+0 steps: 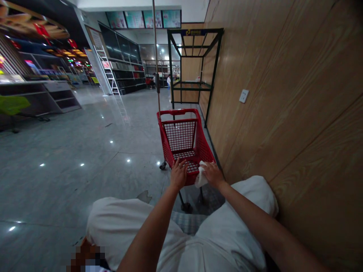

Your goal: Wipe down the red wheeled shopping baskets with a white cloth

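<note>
Shop floor, red mesh cart [183, 140], white cloth [200, 176]

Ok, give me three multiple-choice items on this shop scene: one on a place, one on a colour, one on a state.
1. Where does the cart stand?
A. Beside the wooden wall
B. Under the ladder
C. Inside the green rack

2. What colour is the cart?
A. Blue
B. Red
C. Grey

3. What does the right hand hold?
A. Nothing
B. A bottle
C. A white cloth

Answers: 1 A, the cart stands on the floor close along the wooden wall, with the ladder far off and the green rack behind it. 2 B, its basket and rim are red all over. 3 C, the right hand grips a crumpled white cloth at the cart's near rim, while the left hand rests on that rim.
</note>
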`<move>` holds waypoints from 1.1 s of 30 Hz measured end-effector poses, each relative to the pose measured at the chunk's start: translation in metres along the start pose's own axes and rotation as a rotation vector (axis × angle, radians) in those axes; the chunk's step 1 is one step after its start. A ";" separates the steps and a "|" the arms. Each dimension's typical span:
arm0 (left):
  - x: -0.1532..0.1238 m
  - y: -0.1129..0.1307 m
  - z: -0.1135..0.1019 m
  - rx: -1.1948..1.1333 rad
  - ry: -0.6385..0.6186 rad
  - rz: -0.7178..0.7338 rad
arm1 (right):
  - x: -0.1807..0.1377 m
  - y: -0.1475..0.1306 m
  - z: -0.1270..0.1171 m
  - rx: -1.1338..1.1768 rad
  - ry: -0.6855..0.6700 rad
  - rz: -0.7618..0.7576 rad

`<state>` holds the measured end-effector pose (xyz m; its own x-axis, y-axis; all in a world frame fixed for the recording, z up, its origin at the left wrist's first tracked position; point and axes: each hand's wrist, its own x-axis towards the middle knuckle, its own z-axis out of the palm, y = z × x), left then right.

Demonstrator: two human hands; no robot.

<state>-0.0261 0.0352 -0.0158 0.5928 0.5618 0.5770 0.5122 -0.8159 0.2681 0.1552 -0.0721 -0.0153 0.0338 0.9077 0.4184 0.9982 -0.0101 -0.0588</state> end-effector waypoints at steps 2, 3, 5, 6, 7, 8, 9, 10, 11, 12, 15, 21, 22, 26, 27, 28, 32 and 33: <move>0.000 0.002 0.002 0.001 0.003 -0.014 | 0.006 -0.030 0.008 0.016 0.017 -0.018; -0.001 0.002 0.003 0.001 -0.003 -0.013 | 0.009 -0.044 0.013 0.025 0.031 -0.019; -0.002 0.000 0.003 0.003 -0.023 0.007 | 0.013 -0.062 0.019 0.042 0.052 -0.029; -0.003 -0.002 0.002 0.005 -0.031 0.021 | 0.014 -0.063 0.021 0.049 0.053 -0.046; -0.004 -0.004 0.001 0.008 -0.035 0.034 | 0.013 -0.059 0.021 0.053 0.045 -0.077; -0.004 -0.006 0.000 0.012 -0.036 0.046 | 0.012 -0.050 0.020 0.055 0.031 -0.114; -0.004 -0.007 -0.001 0.016 -0.037 0.054 | 0.010 -0.038 0.017 0.051 0.015 -0.143; -0.004 -0.008 -0.002 0.019 -0.035 0.057 | 0.007 -0.024 0.014 0.044 0.002 -0.151; -0.004 -0.008 -0.002 0.020 -0.034 0.056 | 0.003 -0.010 0.011 0.036 -0.007 -0.138; -0.004 -0.008 -0.002 0.018 -0.035 0.053 | 0.000 0.003 0.008 0.028 -0.011 -0.111; -0.001 -0.001 0.002 0.008 -0.026 0.028 | -0.006 0.019 0.002 0.017 -0.005 -0.023; -0.001 0.010 0.009 0.032 0.033 -0.049 | 0.004 -0.034 0.007 0.052 0.019 -0.001; -0.001 0.009 0.009 0.037 0.024 -0.045 | 0.006 -0.042 0.007 0.063 0.001 -0.022; -0.005 0.000 0.003 0.051 -0.014 0.019 | 0.011 -0.032 0.002 0.094 -0.108 -0.115; -0.005 -0.002 0.002 0.052 -0.015 0.031 | 0.010 -0.022 -0.001 0.090 -0.129 -0.122; -0.005 -0.003 0.002 0.054 -0.015 0.036 | 0.009 -0.012 -0.003 0.078 -0.139 -0.106; -0.003 0.000 0.004 0.053 0.007 0.009 | 0.004 0.007 -0.014 0.034 -0.145 0.039; -0.002 0.001 0.005 0.054 0.016 0.000 | 0.004 0.004 -0.015 0.038 -0.155 0.059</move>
<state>-0.0235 0.0335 -0.0208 0.5830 0.5592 0.5894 0.5452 -0.8071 0.2264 0.1604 -0.0749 -0.0001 0.0818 0.9599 0.2683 0.9920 -0.0524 -0.1150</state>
